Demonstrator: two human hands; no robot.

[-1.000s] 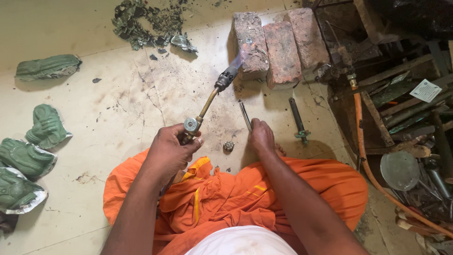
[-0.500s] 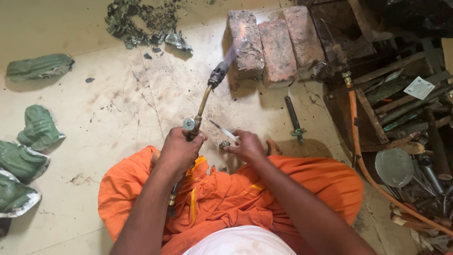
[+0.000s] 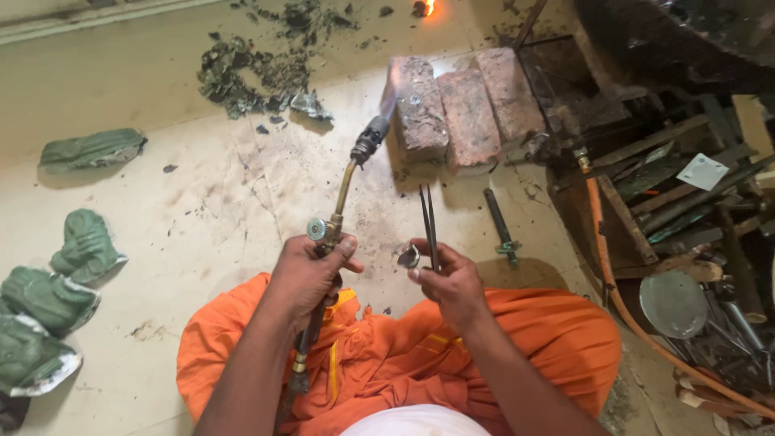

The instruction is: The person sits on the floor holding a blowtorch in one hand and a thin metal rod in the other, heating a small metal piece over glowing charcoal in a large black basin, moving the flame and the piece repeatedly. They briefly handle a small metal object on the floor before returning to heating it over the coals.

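The fingers of the left hand (image 3: 311,274) are wrapped tight around the brass neck of a gas torch (image 3: 343,194), just below its round valve knob, and the fingers of the right hand (image 3: 452,278) are pinched together on a pair of thin dark tweezers (image 3: 428,226) and a small rounded metal piece (image 3: 408,258) held near the knees. The pale, scuffed floor (image 3: 202,194) spreads wide and dusty, streaked with soot. Three rough reddish bricks (image 3: 464,113) lie side by side on the far side, with a faint blue flame from the black torch nozzle reaching the leftmost one. As a judgement, the torch is lit and aimed, but the piece is not yet on the bricks, so heating it is left. Green moulded shapes (image 3: 48,299) lie at the left, and an orange hose (image 3: 622,299) curves along the right.
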